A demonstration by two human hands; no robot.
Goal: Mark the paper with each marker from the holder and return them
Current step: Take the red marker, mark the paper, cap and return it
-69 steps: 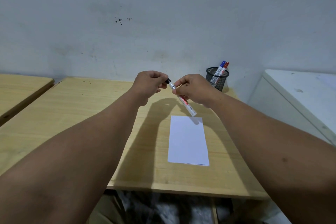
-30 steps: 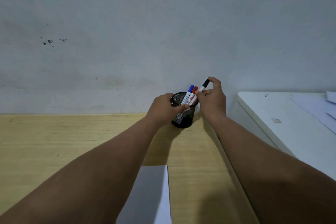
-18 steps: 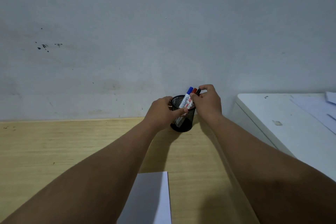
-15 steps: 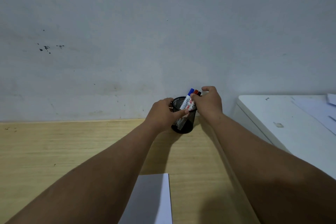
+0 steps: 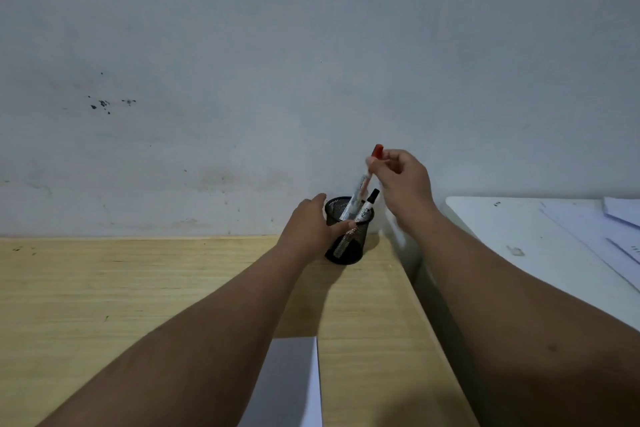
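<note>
Right hand (image 5: 403, 180) pinches the red-capped marker (image 5: 363, 184) just below its cap, fingers closed on it; the marker's long axis runs steeply upright, tilted slightly right, lower end at the rim of the mesh holder (image 5: 348, 236). Left hand (image 5: 311, 229) partly curled round the holder's left wall, bracing it on the counter (image 5: 138, 288). Black-capped marker (image 5: 367, 206) stands inside. Paper (image 5: 291, 385) lies nearer the person, below both hands; judged next move carries the marker down toward it
</note>
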